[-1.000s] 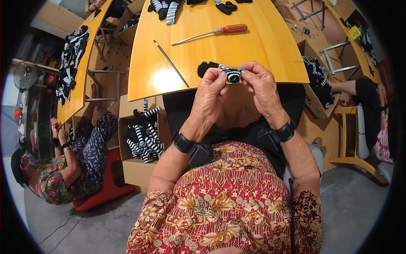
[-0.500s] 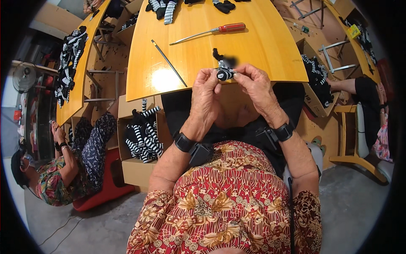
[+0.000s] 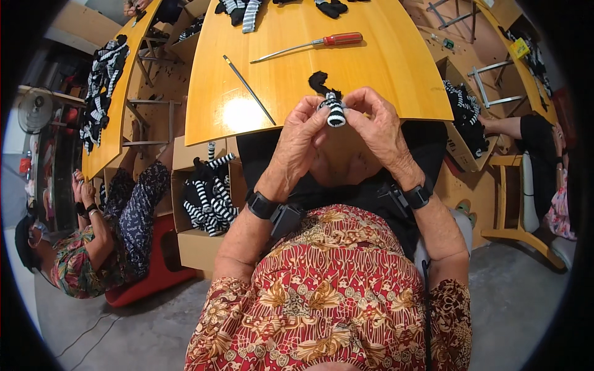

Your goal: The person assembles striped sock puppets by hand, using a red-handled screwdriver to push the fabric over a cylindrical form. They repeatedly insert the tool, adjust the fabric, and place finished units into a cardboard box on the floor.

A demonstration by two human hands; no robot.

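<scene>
At the near edge of the wooden table, my two hands hold a small black-and-white striped knit tube [image 3: 335, 116] between thumbs and fingers. My left hand [image 3: 303, 130] pinches its left side, and my right hand [image 3: 375, 127] grips it from the right. The tube's striped end, with a rounded opening, points toward me. A black curled end [image 3: 318, 81] trails away over the tabletop. Beyond my hands lie a screwdriver [image 3: 340, 39] with a red handle and, to the left, a thin dark rod [image 3: 247, 89].
Striped pieces [image 3: 250, 15] lie at the table's far edge. Left of my knees stands a cardboard box [image 3: 197, 250] holding striped tubes; another box [image 3: 473, 161] is on the right. A co-worker [image 3: 93, 247] sits at the left beside a second table [image 3: 133, 65].
The striped piece has been drawn out or turned, so more of its striped end now shows toward me. Its black end curls further left. Both hands stay on it.
</scene>
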